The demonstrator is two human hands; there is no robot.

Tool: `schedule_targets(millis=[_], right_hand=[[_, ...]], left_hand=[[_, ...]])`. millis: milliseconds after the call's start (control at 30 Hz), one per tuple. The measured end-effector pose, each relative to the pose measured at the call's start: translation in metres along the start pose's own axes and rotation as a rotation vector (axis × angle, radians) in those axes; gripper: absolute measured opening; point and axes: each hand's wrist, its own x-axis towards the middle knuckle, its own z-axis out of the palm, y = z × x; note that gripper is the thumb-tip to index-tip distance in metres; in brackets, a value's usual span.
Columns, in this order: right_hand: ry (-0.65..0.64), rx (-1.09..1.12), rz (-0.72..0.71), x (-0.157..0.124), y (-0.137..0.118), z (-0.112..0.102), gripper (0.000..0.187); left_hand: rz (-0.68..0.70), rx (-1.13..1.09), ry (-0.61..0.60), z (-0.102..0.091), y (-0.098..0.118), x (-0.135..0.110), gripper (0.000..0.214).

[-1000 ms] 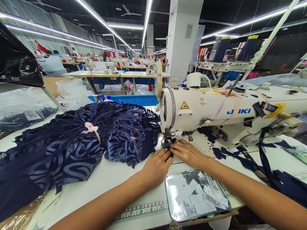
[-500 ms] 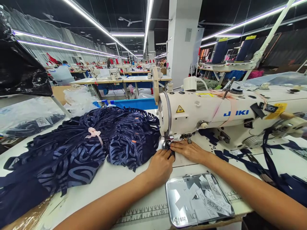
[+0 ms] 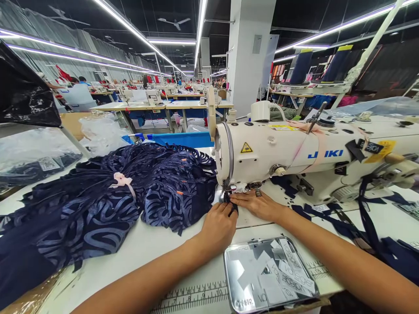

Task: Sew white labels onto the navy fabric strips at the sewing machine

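My left hand [image 3: 220,223] is closed, its curled fingers holding a small piece of dark navy fabric [image 3: 234,210] down near the needle area of a white JUKI sewing machine [image 3: 262,152]. My right hand [image 3: 260,206] lies flat beneath the machine arm with fingers stretched out. Its fingertips touch the same piece close to the presser foot [image 3: 225,196]. Most of this small piece is hidden by my fingers. A large heap of navy patterned garments [image 3: 108,218], bundled with a pink tie [image 3: 121,179], lies left of the machine.
A metal tray of white printed labels [image 3: 269,274] sits in front of my hands, beside a printed ruler scale [image 3: 193,297]. Navy fabric strips [image 3: 369,226] and scraps lie at the right. Plastic-bagged goods [image 3: 39,152] are at far left; other sewing tables [image 3: 131,107] stand behind.
The camera view has turned slightly, so the heap and background sit a little differently. Both hands stay at the needle area with hardly any movement.
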Motion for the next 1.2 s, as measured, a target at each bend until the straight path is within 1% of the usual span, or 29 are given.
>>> schedule_targets(millis=[133,333,533,733,1000,1200], right_hand=[[-0.036,-0.013,0.029,-0.001,-0.001,0.002,0.037],[-0.073,-0.05,0.103,0.004,-0.008,-0.007,0.039],[-0.158,-0.049,0.194,0.008,-0.012,-0.009,0.042],[-0.224,-0.02,0.26,0.011,-0.016,-0.012,0.042],[-0.215,0.023,0.269,0.014,-0.017,-0.015,0.042],[-0.104,0.044,0.253,0.012,-0.014,-0.01,0.037]], left_hand=[[-0.007,0.0,0.01,0.0,-0.001,0.002,0.019],[-0.018,0.024,0.028,0.0,-0.003,0.003,0.02],[-0.05,0.033,0.039,0.005,-0.005,0.004,0.02],[-0.051,0.031,0.058,0.004,-0.003,0.005,0.022],[-0.062,-0.023,0.045,0.006,-0.008,0.002,0.026],[-0.067,-0.1,0.019,0.001,-0.009,0.001,0.028]])
